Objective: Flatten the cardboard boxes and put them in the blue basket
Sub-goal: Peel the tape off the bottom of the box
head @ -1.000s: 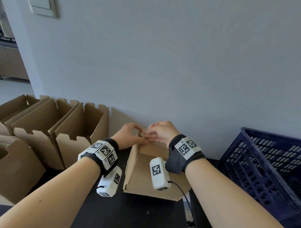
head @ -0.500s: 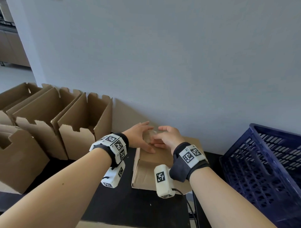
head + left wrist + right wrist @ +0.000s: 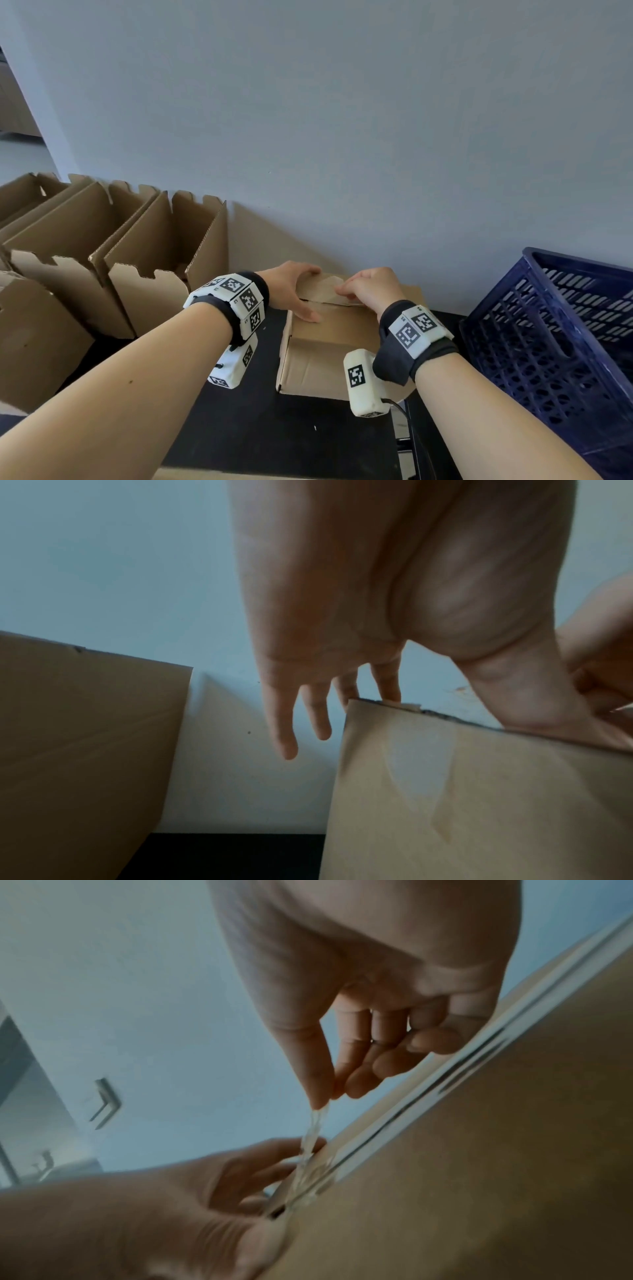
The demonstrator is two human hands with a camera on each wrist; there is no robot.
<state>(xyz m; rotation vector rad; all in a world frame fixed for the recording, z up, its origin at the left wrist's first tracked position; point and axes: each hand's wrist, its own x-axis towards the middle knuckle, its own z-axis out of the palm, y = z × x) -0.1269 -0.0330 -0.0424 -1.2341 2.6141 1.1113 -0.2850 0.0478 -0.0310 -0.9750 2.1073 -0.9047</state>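
A closed cardboard box point(image 3: 329, 353) stands on the black table, its top seam facing me. My left hand point(image 3: 291, 291) holds its top left corner, thumb on the near face and two fingers point(image 3: 387, 685) behind the far edge; the other fingers hang free. My right hand point(image 3: 370, 291) pinches a strip of clear tape point(image 3: 313, 1129) between thumb and fingertips, and the strip is lifted off the seam of the box point(image 3: 479, 1177) while its lower end still sticks there. The blue basket point(image 3: 582, 263) stands to the right of the box.
Several open cardboard boxes point(image 3: 164, 274) stand in a row against the grey wall on the left, and one more point(image 3: 34, 342) sits nearer me. The black table point(image 3: 274, 428) is bare in front of the box. A gap separates the table from the basket.
Both hands were pinching together at the box's top edge. The left hand has since spread to hold the corner, and the right has drawn the tape up off the seam.
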